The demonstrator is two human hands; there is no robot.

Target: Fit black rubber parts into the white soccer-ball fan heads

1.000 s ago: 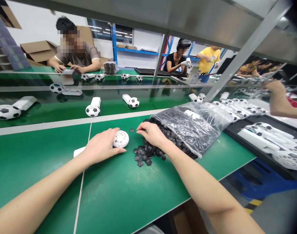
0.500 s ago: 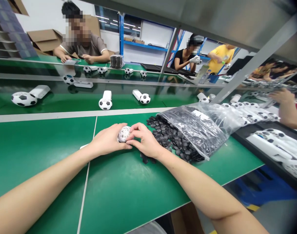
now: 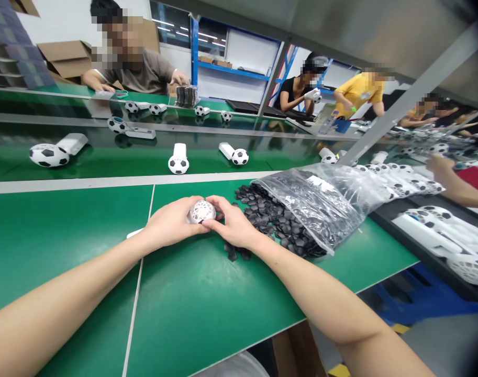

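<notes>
My left hand (image 3: pixel 175 219) is closed around the left side of a white soccer-ball shell (image 3: pixel 203 211) with a latticed, open face. On its right side, the thumb and fingers of my right hand (image 3: pixel 231 221) press against the rim. Whether a small piece is between those right fingertips is hidden. A white handle end (image 3: pixel 134 233) pokes out behind my left wrist, and it seems to belong to the same item. Close to my right hand lies a heap of small black plastic pieces (image 3: pixel 262 217), spilling from a clear plastic bag (image 3: pixel 313 201).
A conveyor belt (image 3: pixel 144 157) beyond the green table (image 3: pixel 176 314) carries white-handled soccer-ball items (image 3: pixel 178 163). At right, a black tray (image 3: pixel 403 241) holds more of them. A slanted metal post (image 3: pixel 411 89) rises there. Several co-workers sit across the line; another person's arm (image 3: pixel 454 183) reaches in.
My right fingers have shifted from the shell's face to its right rim, uncovering more of the lattice. The belt items have moved right. A co-worker across now reaches to a dark stack.
</notes>
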